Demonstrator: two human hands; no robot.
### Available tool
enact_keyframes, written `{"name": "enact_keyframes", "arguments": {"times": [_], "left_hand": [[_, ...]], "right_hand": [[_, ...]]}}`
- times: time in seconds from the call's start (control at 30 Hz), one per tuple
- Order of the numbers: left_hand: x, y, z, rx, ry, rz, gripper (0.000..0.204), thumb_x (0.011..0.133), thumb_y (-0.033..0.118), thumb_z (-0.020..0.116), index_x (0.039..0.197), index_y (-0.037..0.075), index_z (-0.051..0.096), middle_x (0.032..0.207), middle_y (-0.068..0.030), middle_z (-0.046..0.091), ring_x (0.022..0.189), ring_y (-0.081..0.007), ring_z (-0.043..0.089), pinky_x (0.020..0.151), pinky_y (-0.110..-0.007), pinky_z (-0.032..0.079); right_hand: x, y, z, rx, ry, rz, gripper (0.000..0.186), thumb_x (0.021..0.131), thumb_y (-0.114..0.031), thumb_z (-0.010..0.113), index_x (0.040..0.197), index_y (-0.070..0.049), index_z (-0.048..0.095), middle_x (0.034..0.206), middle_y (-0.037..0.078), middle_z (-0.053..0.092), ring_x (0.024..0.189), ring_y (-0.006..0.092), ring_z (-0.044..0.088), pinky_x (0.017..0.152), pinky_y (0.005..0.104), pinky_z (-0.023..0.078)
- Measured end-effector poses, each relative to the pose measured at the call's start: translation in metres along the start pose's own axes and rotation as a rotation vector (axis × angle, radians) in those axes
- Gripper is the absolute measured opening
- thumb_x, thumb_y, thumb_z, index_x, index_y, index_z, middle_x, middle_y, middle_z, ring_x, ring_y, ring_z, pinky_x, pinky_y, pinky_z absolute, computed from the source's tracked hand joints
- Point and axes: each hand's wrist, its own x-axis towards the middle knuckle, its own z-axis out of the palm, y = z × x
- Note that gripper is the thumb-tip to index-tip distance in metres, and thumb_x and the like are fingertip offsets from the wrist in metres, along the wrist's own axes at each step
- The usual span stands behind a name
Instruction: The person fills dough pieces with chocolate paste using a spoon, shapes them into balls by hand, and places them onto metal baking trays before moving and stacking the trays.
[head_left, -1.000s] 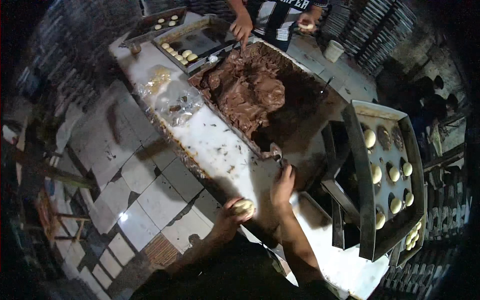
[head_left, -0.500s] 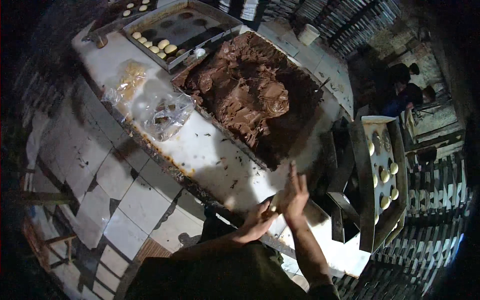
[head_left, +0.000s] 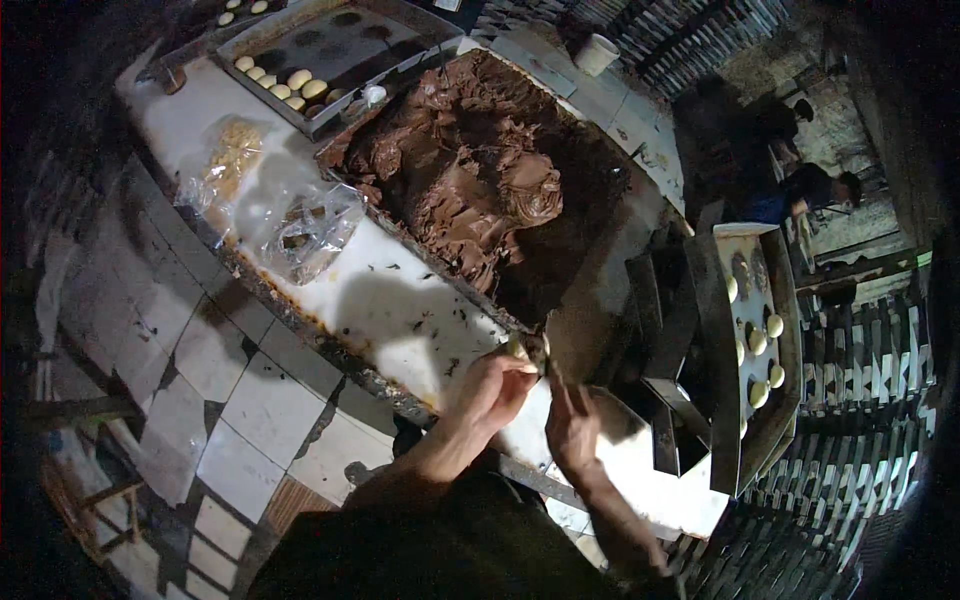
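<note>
My left hand (head_left: 495, 392) is closed, pinching a small pale round biscuit (head_left: 520, 350) at its fingertips. Just beside it is my right hand (head_left: 573, 430), its fingers pressed together and pointing away from me. A dark, thin shape with brown on it shows between the fingertips and the biscuit; I cannot make out what it is. Both hands are over the near corner of a wide, dark-edged tray. In the tray lies a big mound of thick brown paste (head_left: 470, 170), heaped on the left and scraped thin on the right.
At the back left, a metal tray (head_left: 350, 45) holds several pale round biscuits (head_left: 295, 85). Clear plastic bags (head_left: 310, 230) lie on the white tabletop (head_left: 390, 300). On the right, a tilted tray (head_left: 740, 370) carries more biscuits. Beyond stand a white tub (head_left: 597, 55) and people (head_left: 800, 190).
My left hand has moved up and forward with the biscuit, to the tray's corner. My right hand has come left and nearer to it, its fingers now closer together. The view has shifted slightly.
</note>
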Motion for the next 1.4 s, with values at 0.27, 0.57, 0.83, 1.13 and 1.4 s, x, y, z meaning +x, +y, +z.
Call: {"name": "enact_keyframes", "arguments": {"times": [0.27,0.57,0.83,1.13,1.4], "left_hand": [[-0.096,0.077,0.029,0.082,-0.244,0.361,0.043,0.076,-0.006,0.053,0.118,-0.002,0.044,0.12,-0.0184,0.047,0.111,-0.0289,0.049,0.094,-0.041,0.047],[-0.086,-0.051,-0.035,0.333,-0.352,0.06,0.025,0.077,0.006,0.061,0.102,0.006,0.054,0.093,-0.0051,0.059,0.085,-0.0153,0.057,0.073,-0.027,0.049],[-0.079,-0.193,-0.028,0.348,-0.108,0.033,0.019,0.089,0.008,0.044,0.101,0.002,0.057,0.089,-0.0073,0.062,0.081,-0.0161,0.06,0.074,-0.028,0.049],[-0.065,-0.416,0.013,0.813,-0.314,-0.011,0.034,0.089,0.025,0.056,0.113,0.003,0.046,0.094,-0.0053,0.055,0.085,-0.0157,0.059,0.076,-0.031,0.053],[0.039,-0.557,-0.013,2.199,-0.619,0.669,0.053,0.073,0.009,0.069,0.119,0.003,0.044,0.117,-0.0157,0.049,0.114,-0.029,0.045,0.094,-0.04,0.04]], "right_hand": [[0.031,0.023,0.04,0.337,-0.023,0.056,0.072,0.071,0.009,0.042,0.139,-0.012,0.029,0.138,0.011,0.036,0.117,0.0324,0.047,0.102,0.0423,0.03],[0.024,-0.031,-0.054,1.056,-0.533,0.465,0.049,0.093,-0.041,0.041,0.087,0.003,0.061,0.081,0.009,0.065,0.073,0.0141,0.056,0.068,0.0315,0.045],[-0.127,0.074,-0.107,0.241,0.005,-0.427,0.014,0.075,-0.011,0.064,0.088,-0.006,0.063,0.083,0.014,0.058,0.072,0.0273,0.058,0.066,0.0359,0.047],[-0.285,0.223,-0.218,0.658,0.091,0.14,0.031,0.073,-0.001,0.065,0.101,-0.002,0.052,0.116,0.02,0.045,0.106,0.0355,0.046,0.087,0.0409,0.043],[-0.391,0.343,-0.168,0.295,0.457,0.597,0.022,0.076,-0.008,0.055,0.096,0.001,0.057,0.117,0.021,0.042,0.112,0.0372,0.035,0.091,0.0498,0.032]]}}
